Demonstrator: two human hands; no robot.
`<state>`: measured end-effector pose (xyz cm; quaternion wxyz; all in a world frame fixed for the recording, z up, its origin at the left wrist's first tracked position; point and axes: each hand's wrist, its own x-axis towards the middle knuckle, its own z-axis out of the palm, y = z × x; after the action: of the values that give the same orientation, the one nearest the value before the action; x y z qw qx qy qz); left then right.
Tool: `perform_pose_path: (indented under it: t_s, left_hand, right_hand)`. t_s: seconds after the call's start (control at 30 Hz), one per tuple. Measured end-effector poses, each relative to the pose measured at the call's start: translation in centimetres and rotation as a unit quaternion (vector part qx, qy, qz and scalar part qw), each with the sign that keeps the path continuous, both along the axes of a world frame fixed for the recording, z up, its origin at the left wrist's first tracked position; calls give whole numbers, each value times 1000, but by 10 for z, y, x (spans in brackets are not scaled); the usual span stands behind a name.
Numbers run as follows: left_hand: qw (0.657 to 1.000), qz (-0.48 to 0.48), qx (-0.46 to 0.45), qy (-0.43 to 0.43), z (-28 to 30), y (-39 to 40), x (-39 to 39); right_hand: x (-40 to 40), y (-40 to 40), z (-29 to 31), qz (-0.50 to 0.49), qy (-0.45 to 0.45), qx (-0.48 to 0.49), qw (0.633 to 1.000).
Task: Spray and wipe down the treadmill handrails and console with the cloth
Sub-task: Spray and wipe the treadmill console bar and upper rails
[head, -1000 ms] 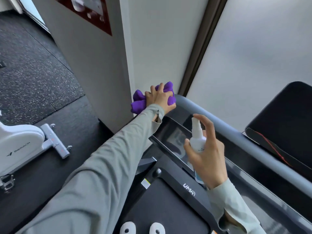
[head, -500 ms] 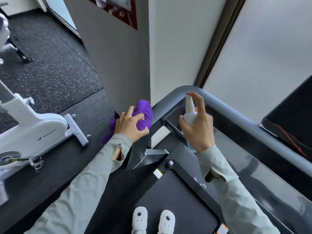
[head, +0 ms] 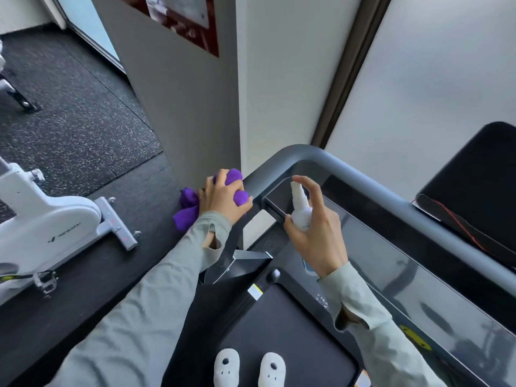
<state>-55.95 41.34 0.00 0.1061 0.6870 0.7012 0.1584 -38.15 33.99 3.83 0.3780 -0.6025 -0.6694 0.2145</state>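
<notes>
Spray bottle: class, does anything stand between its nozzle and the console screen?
Nothing visible does. The right hand holds the spray bottle just above the console screen; the cloth sits aside on the handrail.

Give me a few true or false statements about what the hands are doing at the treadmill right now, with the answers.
1. The left hand grips a purple cloth against the handrail. True.
2. The right hand holds a white spray bottle. True.
3. The cloth is green. False: it is purple.
4. The spray bottle stands on the floor. False: the right hand holds it up near the console screen.
5. A white exercise bike stands to the left of the treadmill. True.
</notes>
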Motion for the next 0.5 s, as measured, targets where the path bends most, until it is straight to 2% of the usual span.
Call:
perform_pose_path:
  t_s: [0.13, 0.23, 0.3, 0.33, 0.5]
  left_hand:
    - [998, -2, 46, 40, -6, -35, -22]
    - [994, 86, -46, 43, 5, -48, -41]
    - [986, 138, -96, 2, 11, -51, -53]
    - [983, 157, -91, -34, 16, -53, -55]
    - [969, 152, 64, -186, 44, -50, -25]
  right_hand:
    - [1, 3, -3, 2, 1, -12, 1000]
    - [0, 6, 0, 22, -7, -35, 999]
    - [3, 6, 3, 24, -5, -44, 999]
    - [7, 5, 4, 17, -3, -40, 999]
    - [64, -14, 14, -97, 0, 7, 995]
